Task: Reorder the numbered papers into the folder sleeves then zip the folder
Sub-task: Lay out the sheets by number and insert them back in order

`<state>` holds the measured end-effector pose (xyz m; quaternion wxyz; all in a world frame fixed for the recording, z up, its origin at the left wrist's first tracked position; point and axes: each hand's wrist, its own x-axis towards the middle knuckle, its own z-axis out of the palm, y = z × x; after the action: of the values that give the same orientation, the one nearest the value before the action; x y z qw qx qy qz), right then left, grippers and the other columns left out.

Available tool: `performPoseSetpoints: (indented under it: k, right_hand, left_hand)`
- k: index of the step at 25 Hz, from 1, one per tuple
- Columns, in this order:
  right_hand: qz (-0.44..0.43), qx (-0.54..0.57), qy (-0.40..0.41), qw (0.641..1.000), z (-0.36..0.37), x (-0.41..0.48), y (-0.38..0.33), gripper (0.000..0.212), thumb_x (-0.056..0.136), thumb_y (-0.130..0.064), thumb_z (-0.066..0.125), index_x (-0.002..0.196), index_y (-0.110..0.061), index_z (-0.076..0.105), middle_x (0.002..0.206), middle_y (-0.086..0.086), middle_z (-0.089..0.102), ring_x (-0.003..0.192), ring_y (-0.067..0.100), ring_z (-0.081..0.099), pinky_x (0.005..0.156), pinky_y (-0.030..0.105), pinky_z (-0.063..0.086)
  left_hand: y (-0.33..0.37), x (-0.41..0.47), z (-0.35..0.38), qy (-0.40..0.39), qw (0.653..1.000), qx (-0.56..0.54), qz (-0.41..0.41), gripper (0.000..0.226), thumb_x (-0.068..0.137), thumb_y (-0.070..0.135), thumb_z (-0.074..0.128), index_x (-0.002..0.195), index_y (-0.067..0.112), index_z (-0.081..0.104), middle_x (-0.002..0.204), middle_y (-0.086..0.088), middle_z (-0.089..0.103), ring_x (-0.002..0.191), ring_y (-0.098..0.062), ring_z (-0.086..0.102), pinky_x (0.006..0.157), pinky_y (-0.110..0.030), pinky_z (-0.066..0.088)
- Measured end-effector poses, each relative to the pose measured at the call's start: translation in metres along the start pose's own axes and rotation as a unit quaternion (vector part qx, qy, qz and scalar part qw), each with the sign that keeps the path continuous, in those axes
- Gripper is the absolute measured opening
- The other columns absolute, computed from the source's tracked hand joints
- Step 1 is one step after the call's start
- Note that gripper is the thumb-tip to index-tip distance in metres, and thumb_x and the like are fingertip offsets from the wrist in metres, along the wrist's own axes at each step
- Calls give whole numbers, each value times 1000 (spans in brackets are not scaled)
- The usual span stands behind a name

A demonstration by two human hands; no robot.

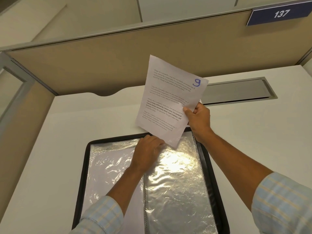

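Note:
A black zip folder (82,168) lies open on the white desk, its clear plastic sleeves (175,183) shining. My right hand (198,117) pinches the right edge of a printed paper (168,98) marked with a blue 9, held tilted above the folder's top edge. Its lower corner touches the top of the right-hand sleeve. My left hand (146,151) rests at the top of the sleeves near the spine, fingers curled at the sleeve's opening beside the paper's corner. Whether those fingers pinch the plastic is hidden.
The white desk (67,124) is bounded by tan cubicle partitions (101,65) at the back and left. A grey cable slot (236,92) is set into the desk behind the paper. A blue sign reading 137 (280,14) hangs at the top right.

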<state>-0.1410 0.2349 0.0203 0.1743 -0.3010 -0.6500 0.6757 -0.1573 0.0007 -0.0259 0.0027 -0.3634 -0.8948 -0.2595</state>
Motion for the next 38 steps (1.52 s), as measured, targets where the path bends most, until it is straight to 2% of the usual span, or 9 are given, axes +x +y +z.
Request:
performPoseSetpoints:
  k: [5,8,14,20,24,26,29,35,38]
  right_hand:
    - [-46,-88,-42,994,-21,5,-6,30,100,-17,68,130,-17,67,114,-4,74,99,12,73,83,34,64]
    - [-50,-139,-75,986,-25,11,-9,32,101,-17,67,133,-18,66,119,-2,73,100,14,72,83,34,64]
    - [-26,-138,-124,982,-28,21,-13,33,101,-13,66,134,-18,64,119,-1,73,100,17,74,75,32,65]
    - [-10,-129,-154,980,-33,30,-19,30,100,-9,66,129,-16,66,112,-3,75,92,14,76,65,30,64]
    - [19,-177,-234,956,-30,29,-9,32,101,-14,67,132,-18,65,117,-2,75,98,17,77,75,40,66]
    - [37,-152,-240,958,-29,28,-6,31,101,-15,67,132,-18,65,118,0,75,98,18,77,72,38,66]
    - [50,-154,-244,956,-30,26,-3,31,100,-15,68,131,-18,65,120,1,75,98,19,76,68,33,64]
    - [65,-225,-303,924,-35,21,4,30,98,-13,70,128,-15,69,123,-3,73,101,16,73,69,23,61]
    - [71,-270,-351,894,-40,19,8,34,97,-13,71,132,-15,67,124,-2,72,106,17,72,73,23,60]
  left_hand:
    - [-3,7,-8,-44,999,-14,-26,24,101,39,61,113,24,74,105,10,73,93,-11,61,85,-38,54]
    - [-14,11,-16,-87,994,-15,-71,32,98,44,69,123,26,69,113,13,70,102,-9,60,89,-33,52]
    - [-37,6,-26,-91,990,-6,-106,9,101,24,65,104,26,74,101,15,65,97,-8,56,87,-38,53]
    - [-37,10,-18,-40,984,-71,-159,13,97,10,66,97,19,75,128,5,53,120,-15,47,103,-30,41]
    - [-39,11,-16,-40,981,-100,-159,21,96,10,69,93,30,69,105,13,61,104,-14,54,98,-43,50]
    - [-39,11,-15,-24,980,-105,-169,20,95,13,72,94,32,69,123,7,59,115,-18,53,105,-48,49]
    - [-30,9,-9,-15,984,-30,-173,11,94,27,77,102,32,72,163,0,32,144,-25,29,120,-47,25]
    - [1,16,7,2,991,-20,-133,9,89,26,80,87,29,71,161,1,34,147,-26,26,117,-54,24]
    - [0,23,10,6,990,-24,-138,12,90,30,78,99,30,70,161,-1,32,147,-26,26,118,-54,24]
